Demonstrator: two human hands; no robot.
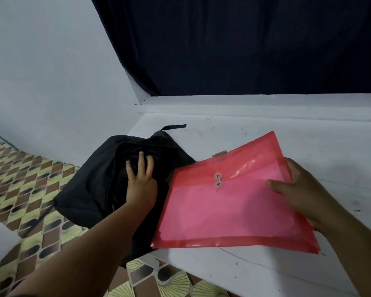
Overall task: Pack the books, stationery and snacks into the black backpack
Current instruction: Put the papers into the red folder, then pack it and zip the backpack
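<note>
The black backpack (pixel 90 185) lies flat at the left edge of a white table, partly hanging over the tiled floor. My left hand (pixel 140 181) rests on its top with the fingers spread and reaching into its dark opening. To the right, my right hand (pixel 298 194) grips the right edge of a translucent pink string-tie document folder (pixel 227 206), thumb on top. The folder is tilted, and its left corner overlaps the backpack's right side. No books or snacks are in view.
The white table (pixel 266 129) runs to the right and meets a white ledge at the back. A dark blue curtain (pixel 244 43) hangs behind it. Patterned floor tiles (pixel 19 179) lie to the left, and a white wall (pixel 41 71) stands beyond them.
</note>
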